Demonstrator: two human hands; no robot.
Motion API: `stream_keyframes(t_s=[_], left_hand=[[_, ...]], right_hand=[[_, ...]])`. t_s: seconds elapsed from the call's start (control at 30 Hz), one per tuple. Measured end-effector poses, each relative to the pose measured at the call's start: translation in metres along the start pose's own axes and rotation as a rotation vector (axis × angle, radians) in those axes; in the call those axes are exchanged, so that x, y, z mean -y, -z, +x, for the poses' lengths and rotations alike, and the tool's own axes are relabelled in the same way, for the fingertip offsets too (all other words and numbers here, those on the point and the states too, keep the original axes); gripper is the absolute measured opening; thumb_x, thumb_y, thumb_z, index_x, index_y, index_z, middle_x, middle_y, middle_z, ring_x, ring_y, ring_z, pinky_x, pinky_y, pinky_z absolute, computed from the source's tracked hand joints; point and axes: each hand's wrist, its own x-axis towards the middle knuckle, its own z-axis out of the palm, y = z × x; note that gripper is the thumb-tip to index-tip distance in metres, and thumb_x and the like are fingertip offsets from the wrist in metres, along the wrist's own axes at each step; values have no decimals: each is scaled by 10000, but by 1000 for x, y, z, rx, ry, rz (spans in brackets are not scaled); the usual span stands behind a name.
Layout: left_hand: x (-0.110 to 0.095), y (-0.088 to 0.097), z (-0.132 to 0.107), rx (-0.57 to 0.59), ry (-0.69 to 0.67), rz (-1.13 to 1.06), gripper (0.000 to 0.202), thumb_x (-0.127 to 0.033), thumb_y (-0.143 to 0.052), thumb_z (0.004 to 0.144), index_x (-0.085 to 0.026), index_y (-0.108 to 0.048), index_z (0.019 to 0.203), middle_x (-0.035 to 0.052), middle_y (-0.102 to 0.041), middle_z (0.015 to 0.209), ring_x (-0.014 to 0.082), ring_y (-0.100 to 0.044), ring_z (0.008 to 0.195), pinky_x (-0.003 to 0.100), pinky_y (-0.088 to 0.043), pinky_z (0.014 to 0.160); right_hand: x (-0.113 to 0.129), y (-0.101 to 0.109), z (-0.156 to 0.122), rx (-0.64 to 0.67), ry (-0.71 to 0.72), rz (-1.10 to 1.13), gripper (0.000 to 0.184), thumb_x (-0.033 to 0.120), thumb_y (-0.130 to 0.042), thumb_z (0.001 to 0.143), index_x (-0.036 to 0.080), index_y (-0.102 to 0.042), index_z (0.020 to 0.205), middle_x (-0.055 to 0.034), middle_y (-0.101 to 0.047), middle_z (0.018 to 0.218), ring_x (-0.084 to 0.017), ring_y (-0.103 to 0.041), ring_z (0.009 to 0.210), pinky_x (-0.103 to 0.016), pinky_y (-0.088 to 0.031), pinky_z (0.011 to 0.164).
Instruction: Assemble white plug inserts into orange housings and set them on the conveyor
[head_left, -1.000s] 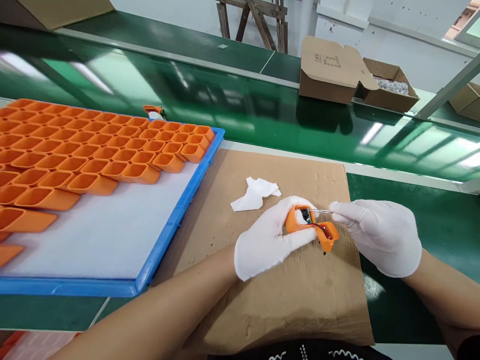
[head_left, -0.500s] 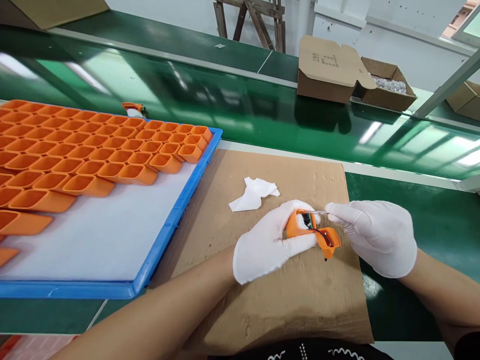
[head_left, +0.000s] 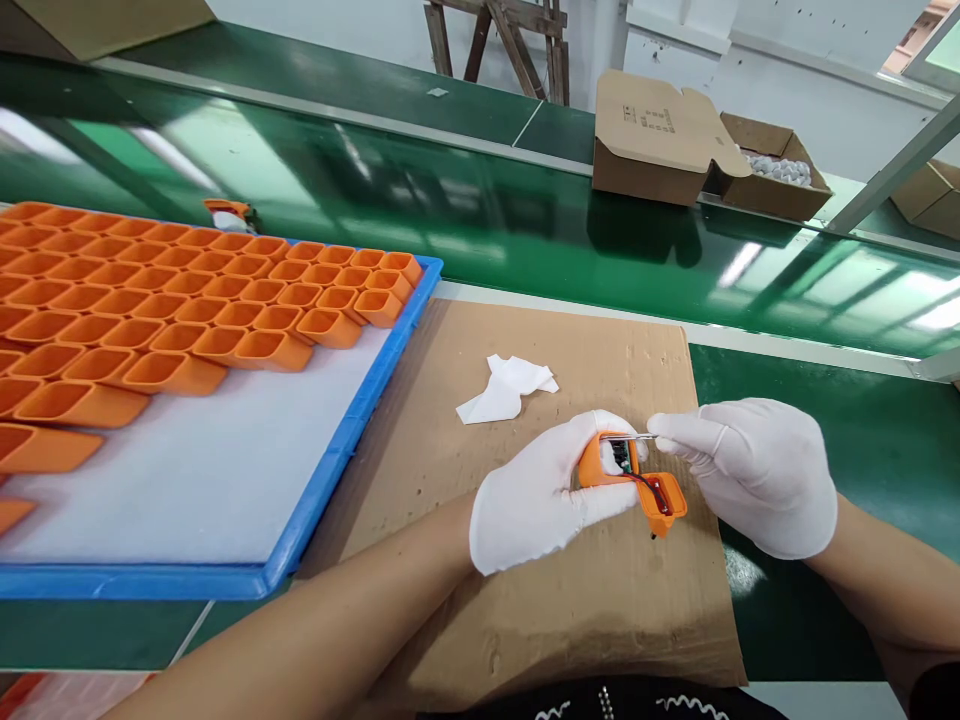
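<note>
My left hand (head_left: 551, 490), in a white glove, is wrapped round an orange plastic housing (head_left: 590, 464) with its open end facing right. White stuffing and a green circuit board (head_left: 621, 454) show in the opening. Dark wires lead from there to a small orange cap (head_left: 662, 502), which hangs beside the housing over the cardboard. My right hand (head_left: 750, 470), gloved as well, pinches slim metal tweezers (head_left: 643, 436) by their right end. Their tip reaches across the upper rim of the housing; the exact contact is too small to make out.
A blue tray (head_left: 352, 445) with rows of orange housings (head_left: 176, 372) stands left. White scrap (head_left: 510, 388) lies on the cardboard sheet (head_left: 600, 345). Beyond runs a green belt (head_left: 480, 220) carrying another orange piece (head_left: 231, 214). Cardboard boxes (head_left: 652, 140) stand behind it.
The housing and cap have shifted slightly down and right with my left hand. The tweezers' tip now reaches further left over the housing. The orange piece on the belt has travelled left.
</note>
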Motion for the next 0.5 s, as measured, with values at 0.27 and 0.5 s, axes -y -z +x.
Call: stream_keyframes(t_s=[0.27, 0.5], left_hand=[[6, 2, -1, -11, -22, 97, 277, -419, -643, 864, -198, -571, 1016, -1, -569, 855, 158, -484, 751, 297, -388, 665], [19, 1, 7, -76, -137, 127, 296, -373, -612, 914, -203, -567, 1153, 21, -599, 913, 181, -549, 805, 347, -469, 773]], right_hand=[[1, 12, 2, -100, 131, -173, 325, 25, -438, 808, 244, -658, 710, 33, -510, 474, -125, -362, 399, -318, -195, 446], [1, 3, 1, -192, -292, 657, 192, 349, -723, 898, 224, -697, 1042, -35, -765, 925, -195, -733, 795, -291, -583, 669]])
